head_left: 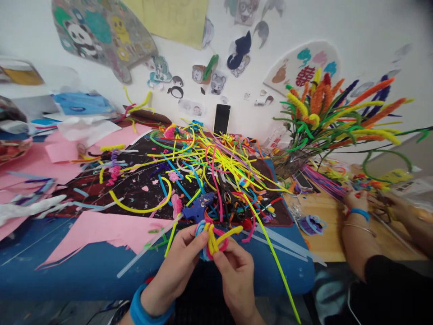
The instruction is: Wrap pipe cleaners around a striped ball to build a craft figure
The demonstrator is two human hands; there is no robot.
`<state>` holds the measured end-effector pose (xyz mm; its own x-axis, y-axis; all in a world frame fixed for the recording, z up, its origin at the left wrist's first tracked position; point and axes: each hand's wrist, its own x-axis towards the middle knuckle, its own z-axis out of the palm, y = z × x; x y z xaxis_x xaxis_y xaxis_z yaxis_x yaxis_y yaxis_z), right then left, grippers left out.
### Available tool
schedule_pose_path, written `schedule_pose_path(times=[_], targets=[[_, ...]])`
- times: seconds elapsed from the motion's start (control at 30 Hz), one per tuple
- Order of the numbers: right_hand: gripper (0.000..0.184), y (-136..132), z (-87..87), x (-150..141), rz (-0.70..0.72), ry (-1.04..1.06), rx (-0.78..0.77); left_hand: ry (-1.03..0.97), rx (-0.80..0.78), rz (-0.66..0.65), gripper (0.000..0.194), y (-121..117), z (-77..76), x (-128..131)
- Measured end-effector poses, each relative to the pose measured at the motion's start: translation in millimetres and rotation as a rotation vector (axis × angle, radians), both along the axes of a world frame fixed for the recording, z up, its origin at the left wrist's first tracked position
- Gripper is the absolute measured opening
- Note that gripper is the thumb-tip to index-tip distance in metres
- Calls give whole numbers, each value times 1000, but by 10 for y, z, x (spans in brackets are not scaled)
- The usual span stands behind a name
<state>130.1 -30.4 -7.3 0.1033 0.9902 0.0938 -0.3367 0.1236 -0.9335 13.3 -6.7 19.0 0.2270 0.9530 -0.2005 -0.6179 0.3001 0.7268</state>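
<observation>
Between my two hands, just in front of the table edge, is a small pipe cleaner craft [212,240] of blue, pink and yellow loops. My left hand [187,250] pinches its blue side with thumb and fingers. On the other side my right hand [235,266] grips it low, its thumb against the yellow strand; one yellow end sticks out to the right. A blue hot glue gun [199,206] with a clear glue stick lies just beyond. Behind it, black scissors [233,205] rest partly under loose pipe cleaners.
A big heap of yellow pipe cleaners [223,155] covers the table's middle. Pink paper [101,234] lies left. A phone [222,118] leans on the wall. At right, a vase of pipe cleaner flowers [324,108] stands near a co-worker's hands [356,201].
</observation>
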Motion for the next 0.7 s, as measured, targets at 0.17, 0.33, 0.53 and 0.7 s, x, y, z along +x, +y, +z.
schedule_pose_path(times=[0.17,0.33,0.53,0.7], targets=[[32,8,122,18,245,159,-196,99,120,-22,29,-10,-55,-76],[36,38,224,-8,288,270,-369,139,117,-7,34,-7,-74,-77],[36,41,158,-16,227,251,-404,173,127,22,34,-2,-92,-49],[33,20,50,-19,145,129,-260,199,126,27,38,-14,-125,-30]])
